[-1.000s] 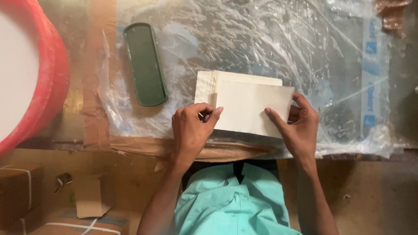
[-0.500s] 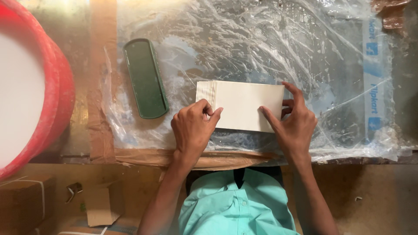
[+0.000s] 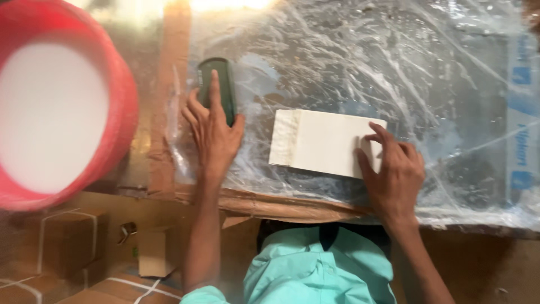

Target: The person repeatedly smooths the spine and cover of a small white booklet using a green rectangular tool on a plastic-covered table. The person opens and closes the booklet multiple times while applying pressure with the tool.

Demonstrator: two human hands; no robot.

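- Since a moment ago our left hand (image 3: 214, 132) has left the cream folded paper packet (image 3: 323, 142) and now lies with fingers spread on the dark green oblong block (image 3: 216, 90).
- Our right hand (image 3: 391, 169) presses open fingers on the packet's right edge, flat on the crinkled clear plastic sheet (image 3: 394, 62).
- We see a red round tub of white liquid (image 3: 53, 112) at the left; nothing blocks the block.

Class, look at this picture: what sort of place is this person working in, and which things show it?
Probably a small hand-packaging or paper-craft workbench: a clear plastic sheet covers the table, a cream paper packet lies on it, and tied cardboard boxes sit below.
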